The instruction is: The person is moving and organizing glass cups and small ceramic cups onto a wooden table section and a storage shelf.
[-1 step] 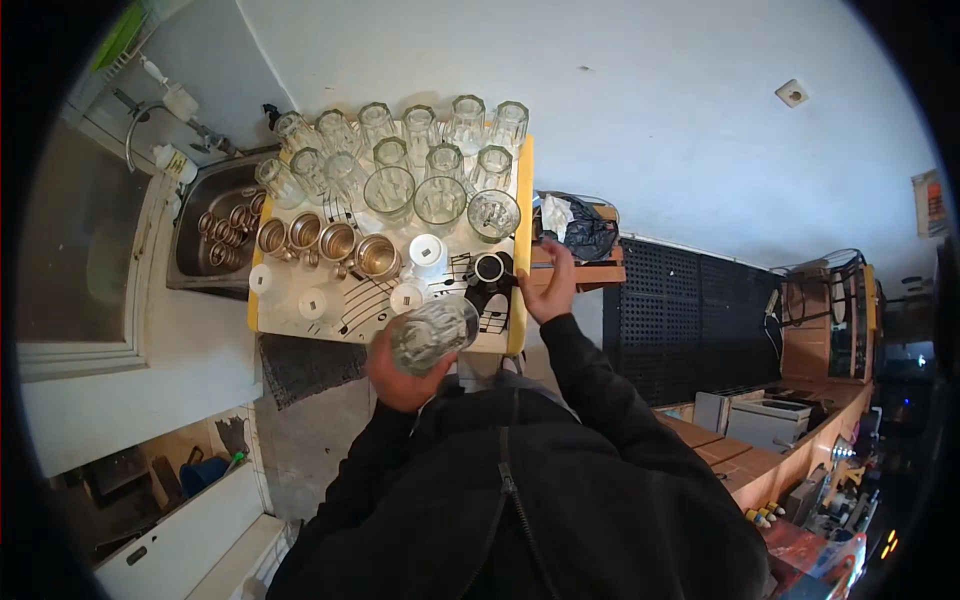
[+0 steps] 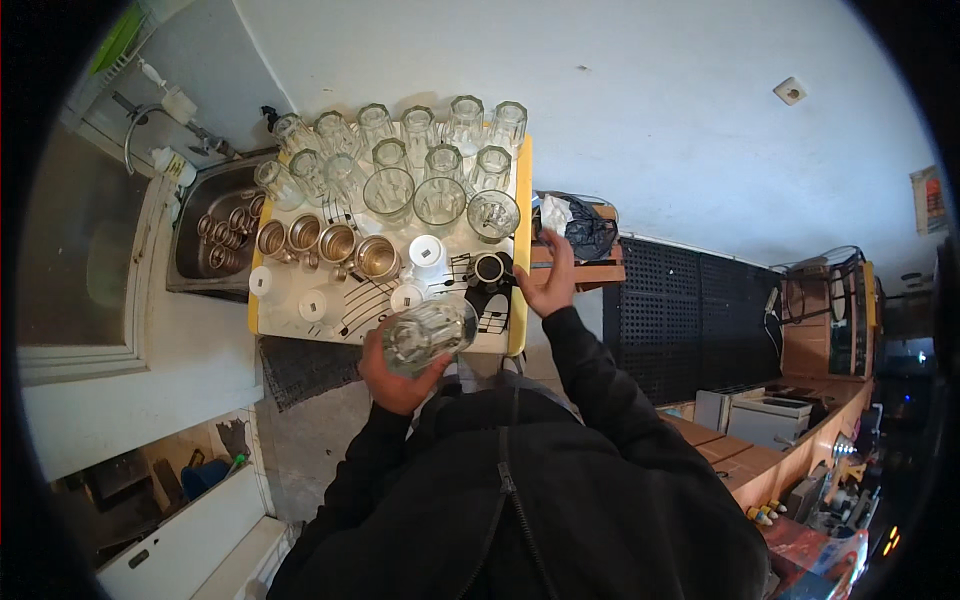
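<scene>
A clear drinking glass [image 2: 430, 335] lies tilted in my left hand [image 2: 393, 383], whose fingers wrap around it in front of the near table edge. My right hand [image 2: 552, 285] is empty, its fingers apart, at the right side of the yellow-rimmed table [image 2: 525, 180]. Closest to that hand stands a small cup with a white rim [image 2: 489, 267] on a dark patch of the tabletop. Several upturned glasses [image 2: 443, 163] fill the back of the table. Before them are several metal mugs [image 2: 337, 242] and several white cups [image 2: 427, 250], the latter bottom up.
At the left, a metal sink [image 2: 183, 215] holds more metal mugs. A black plastic bag [image 2: 590, 237] rests on a wooden crate [image 2: 603, 273] right of the table. Farther right lies a black perforated mat [image 2: 690, 320]. A pale wall rises behind the table.
The glass in my left hand has turned and tilted a little, with the hand shifting slightly left. My right hand has shifted slightly, its fingers still apart.
</scene>
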Available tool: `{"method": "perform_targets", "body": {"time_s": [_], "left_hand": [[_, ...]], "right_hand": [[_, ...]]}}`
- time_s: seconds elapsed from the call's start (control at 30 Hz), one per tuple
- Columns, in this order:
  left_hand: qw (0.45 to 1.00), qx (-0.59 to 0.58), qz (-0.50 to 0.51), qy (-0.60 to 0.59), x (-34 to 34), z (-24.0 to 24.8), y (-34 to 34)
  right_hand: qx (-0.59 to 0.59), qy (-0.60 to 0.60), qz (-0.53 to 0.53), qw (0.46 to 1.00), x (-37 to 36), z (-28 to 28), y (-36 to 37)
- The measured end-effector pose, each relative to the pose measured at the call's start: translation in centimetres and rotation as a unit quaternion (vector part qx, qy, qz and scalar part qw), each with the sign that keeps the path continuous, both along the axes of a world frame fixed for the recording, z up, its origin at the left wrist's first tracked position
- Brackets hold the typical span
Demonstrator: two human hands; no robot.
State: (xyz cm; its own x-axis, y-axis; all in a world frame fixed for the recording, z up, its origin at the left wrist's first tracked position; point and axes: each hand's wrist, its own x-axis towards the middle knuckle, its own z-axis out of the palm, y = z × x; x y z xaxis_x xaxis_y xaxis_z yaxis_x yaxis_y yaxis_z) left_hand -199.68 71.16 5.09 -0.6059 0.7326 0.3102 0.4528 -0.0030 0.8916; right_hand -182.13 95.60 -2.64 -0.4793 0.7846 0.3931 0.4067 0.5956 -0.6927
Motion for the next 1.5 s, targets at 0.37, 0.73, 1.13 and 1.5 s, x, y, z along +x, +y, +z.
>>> {"method": "perform_targets", "body": {"time_s": [0.37,0.73,1.13,1.5], "left_hand": [[0.915,0.235,-0.047,-0.324,-3.8,-0.7,-1.4],[0.809,0.224,-0.173,-0.516,-2.6,0.7,5.4],[0.795,0.125,-0.438,-0.401,17.0,-2.5,23.8],[0.685,0.004,-0.494,-0.535,49.5,-2.6,45.9]], "right_hand": [[-0.188,0.018,0.012,0.982,-7.1,1.2,4.1],[-0.183,0.307,-0.049,0.933,0.9,7.6,3.8],[-0.258,0.630,-0.146,0.718,30.6,6.1,8.6],[-0.262,0.593,-0.248,0.720,62.1,6.3,14.8]]}}
